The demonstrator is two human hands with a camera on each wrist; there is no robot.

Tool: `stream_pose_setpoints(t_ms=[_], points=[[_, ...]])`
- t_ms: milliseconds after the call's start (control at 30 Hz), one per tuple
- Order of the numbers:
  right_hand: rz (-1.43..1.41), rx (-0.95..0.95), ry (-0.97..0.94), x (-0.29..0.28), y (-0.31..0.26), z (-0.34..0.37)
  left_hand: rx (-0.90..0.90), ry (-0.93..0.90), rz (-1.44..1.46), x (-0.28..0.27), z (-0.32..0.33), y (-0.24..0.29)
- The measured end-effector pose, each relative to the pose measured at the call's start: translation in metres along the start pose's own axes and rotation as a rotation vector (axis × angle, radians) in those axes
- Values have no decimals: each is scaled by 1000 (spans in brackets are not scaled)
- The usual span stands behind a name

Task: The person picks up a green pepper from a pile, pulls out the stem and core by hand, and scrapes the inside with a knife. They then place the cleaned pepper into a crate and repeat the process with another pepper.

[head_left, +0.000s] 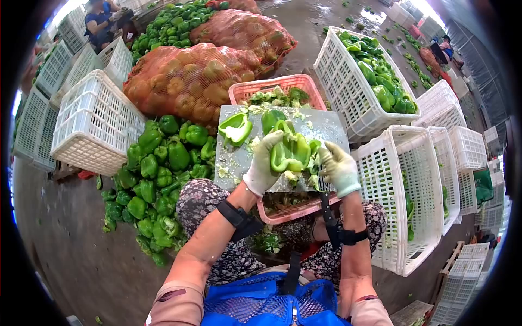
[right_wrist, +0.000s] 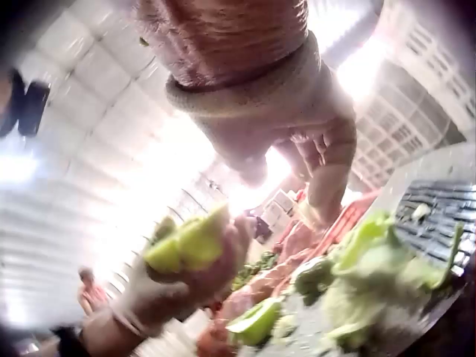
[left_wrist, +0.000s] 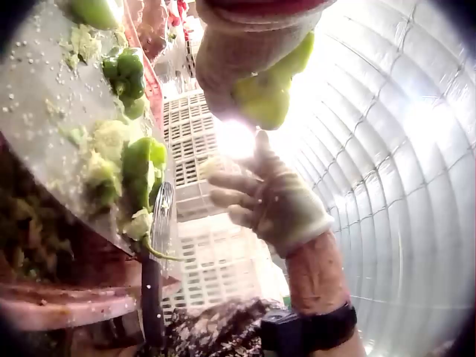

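My gloved left hand (head_left: 263, 164) grips a hollowed, light green bell pepper piece (head_left: 293, 153) over the grey board (head_left: 234, 160). To its right is my gloved right hand (head_left: 340, 169), fingers spread and loosely bent, nothing held in them. A knife with a black handle (left_wrist: 152, 301) lies at the board's near right edge, its blade among pepper scraps and the handle toward my lap. A cut pepper half (head_left: 236, 128) lies on the board's left side, inner side up. Another green pepper (head_left: 272, 118) sits behind the held piece. Pale cores and seeds (right_wrist: 364, 305) litter the board.
Under the board stands a pink crate (head_left: 283, 217) with trimmings. Whole peppers (head_left: 157, 174) are heaped on the left floor. Beyond them lie filled red mesh sacks (head_left: 187, 79). At right, white crates stand; one crate (head_left: 348, 87) is full of peppers, another (head_left: 394, 217) holds a few.
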State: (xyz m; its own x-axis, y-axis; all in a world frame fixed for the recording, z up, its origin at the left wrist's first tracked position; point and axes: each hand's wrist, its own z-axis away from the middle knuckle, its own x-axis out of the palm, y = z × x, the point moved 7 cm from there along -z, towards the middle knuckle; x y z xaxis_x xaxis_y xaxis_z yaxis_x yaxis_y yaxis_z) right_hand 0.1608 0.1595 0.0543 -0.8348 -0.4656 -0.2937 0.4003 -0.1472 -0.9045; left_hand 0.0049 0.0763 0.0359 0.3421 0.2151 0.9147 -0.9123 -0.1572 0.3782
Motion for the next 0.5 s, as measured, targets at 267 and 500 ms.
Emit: stream_pose_setpoints(t_ms=[267, 500], points=[[-678, -15, -325, 63, 21, 11, -41, -20, -443, -14, -10, -17], [-33, -619, 328, 2, -32, 18, -33, 458, -282, -23, 0, -8]])
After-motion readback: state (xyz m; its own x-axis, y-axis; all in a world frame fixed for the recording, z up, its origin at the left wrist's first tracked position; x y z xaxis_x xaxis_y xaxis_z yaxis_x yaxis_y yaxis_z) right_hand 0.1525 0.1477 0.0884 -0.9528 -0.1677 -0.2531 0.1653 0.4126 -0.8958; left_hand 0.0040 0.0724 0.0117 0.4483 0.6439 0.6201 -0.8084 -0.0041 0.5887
